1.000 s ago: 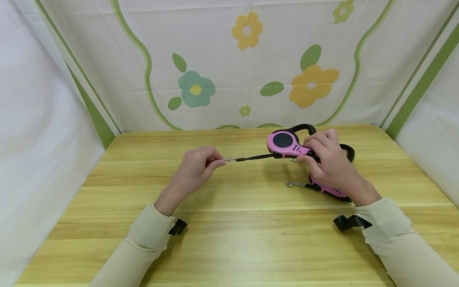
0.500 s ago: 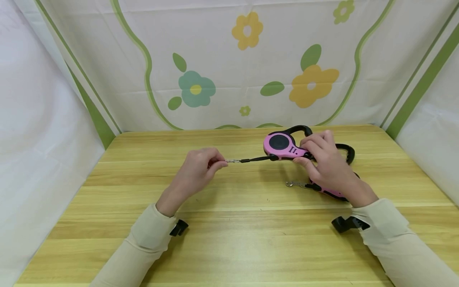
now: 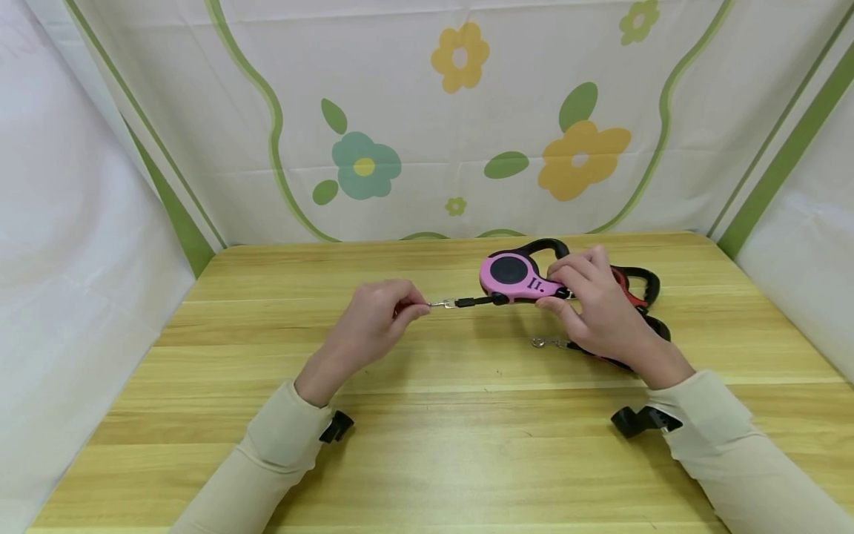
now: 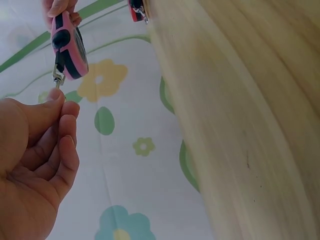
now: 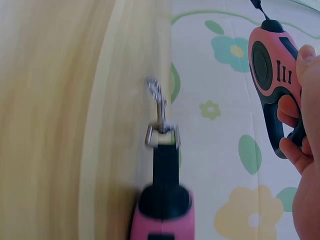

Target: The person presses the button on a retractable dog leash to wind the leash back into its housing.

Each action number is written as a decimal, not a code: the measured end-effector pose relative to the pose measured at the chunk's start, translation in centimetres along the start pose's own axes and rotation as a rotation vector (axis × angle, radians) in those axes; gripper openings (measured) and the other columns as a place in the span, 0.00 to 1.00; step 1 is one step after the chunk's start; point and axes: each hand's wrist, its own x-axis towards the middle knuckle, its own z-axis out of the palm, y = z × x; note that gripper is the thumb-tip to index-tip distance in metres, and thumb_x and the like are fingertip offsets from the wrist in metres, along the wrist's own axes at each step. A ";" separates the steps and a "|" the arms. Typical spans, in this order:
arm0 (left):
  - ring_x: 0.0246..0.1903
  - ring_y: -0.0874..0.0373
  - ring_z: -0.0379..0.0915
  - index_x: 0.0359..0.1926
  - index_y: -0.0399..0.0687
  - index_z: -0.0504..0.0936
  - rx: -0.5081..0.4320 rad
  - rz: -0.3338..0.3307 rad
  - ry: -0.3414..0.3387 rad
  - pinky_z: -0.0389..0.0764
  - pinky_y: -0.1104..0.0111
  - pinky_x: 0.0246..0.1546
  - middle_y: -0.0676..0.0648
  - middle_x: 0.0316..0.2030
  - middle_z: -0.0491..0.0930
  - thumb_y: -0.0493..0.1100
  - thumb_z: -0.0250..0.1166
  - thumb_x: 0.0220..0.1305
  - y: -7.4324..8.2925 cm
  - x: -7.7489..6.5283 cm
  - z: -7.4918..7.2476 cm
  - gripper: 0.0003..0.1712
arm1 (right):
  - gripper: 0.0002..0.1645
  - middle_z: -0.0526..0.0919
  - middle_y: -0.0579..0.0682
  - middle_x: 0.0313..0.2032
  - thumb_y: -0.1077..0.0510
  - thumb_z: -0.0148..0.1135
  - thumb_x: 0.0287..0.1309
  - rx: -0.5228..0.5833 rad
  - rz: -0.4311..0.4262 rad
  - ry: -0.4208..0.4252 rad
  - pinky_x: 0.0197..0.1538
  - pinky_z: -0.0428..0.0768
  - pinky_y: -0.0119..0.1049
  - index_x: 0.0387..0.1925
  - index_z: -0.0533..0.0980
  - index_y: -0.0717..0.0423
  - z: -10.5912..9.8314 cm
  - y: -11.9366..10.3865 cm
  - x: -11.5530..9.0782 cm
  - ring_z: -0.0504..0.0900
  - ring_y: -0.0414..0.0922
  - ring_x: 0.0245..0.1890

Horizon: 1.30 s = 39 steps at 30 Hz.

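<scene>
My left hand (image 3: pixel 373 319) pinches the metal snap clip (image 3: pixel 443 303) between thumb and forefinger. From the clip a short black strap (image 3: pixel 472 301) leads into a pink and black retractable dog leash (image 3: pixel 510 276). My right hand (image 3: pixel 603 315) grips this leash by its handle, above the table; in the right wrist view the fingers pass through the handle loop. Under the right hand lies a second pink leash (image 5: pixel 165 227), largely hidden in the head view, its silver clip (image 3: pixel 548 342) pointing left. A red and black leash (image 3: pixel 622 282) shows partly behind the right hand.
The wooden table (image 3: pixel 427 445) reaches back to a white cloth with printed flowers (image 3: pixel 460 185). White cloth sides (image 3: pixel 87 245) close in the left and right. A black wrist mount (image 3: pixel 643 420) sits at the right cuff.
My right hand and the held leash have moved left, and the strap between case and clip has become shorter. My left hand has shifted slightly right. More of the red leash shows.
</scene>
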 end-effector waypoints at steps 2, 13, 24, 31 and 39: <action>0.24 0.63 0.68 0.35 0.41 0.87 0.000 0.006 0.000 0.73 0.74 0.25 0.47 0.28 0.86 0.36 0.73 0.68 0.2 0.0 0.0 0.04 | 0.39 0.82 0.63 0.42 0.34 0.49 0.79 0.017 0.001 -0.002 0.52 0.63 0.52 0.39 0.79 0.68 0.1 -0.3 0.1 0.71 0.63 0.47; 0.25 0.63 0.70 0.35 0.41 0.87 -0.001 0.024 -0.008 0.75 0.74 0.26 0.47 0.29 0.86 0.37 0.72 0.69 0.9 0.1 0.1 0.05 | 0.37 0.83 0.60 0.42 0.34 0.48 0.79 0.058 0.018 0.021 0.51 0.65 0.51 0.37 0.80 0.65 0.3 -1.6 0.7 0.71 0.59 0.47; 0.28 0.63 0.73 0.36 0.43 0.88 0.000 0.013 -0.013 0.78 0.75 0.29 0.49 0.32 0.86 0.37 0.74 0.67 0.9 0.1 0.4 0.03 | 0.38 0.83 0.61 0.42 0.33 0.48 0.79 0.060 0.039 0.012 0.52 0.65 0.51 0.37 0.80 0.66 0.3 -1.6 0.7 0.70 0.59 0.47; 0.36 0.57 0.82 0.44 0.41 0.88 0.032 0.009 -0.013 0.86 0.67 0.37 0.46 0.39 0.88 0.39 0.74 0.68 0.9 0.2 0.7 0.08 | 0.38 0.83 0.63 0.42 0.34 0.49 0.79 0.046 0.044 0.030 0.51 0.65 0.50 0.37 0.80 0.67 -0.2 -1.1 0.5 0.71 0.61 0.46; 0.71 0.47 0.73 0.76 0.47 0.71 0.021 -0.115 -0.164 0.76 0.52 0.72 0.44 0.71 0.77 0.56 0.66 0.76 0.8 1.2 1.6 0.35 | 0.42 0.83 0.68 0.43 0.31 0.51 0.77 0.012 0.100 0.072 0.51 0.63 0.52 0.38 0.80 0.70 -1.8 1.5 -0.4 0.69 0.65 0.45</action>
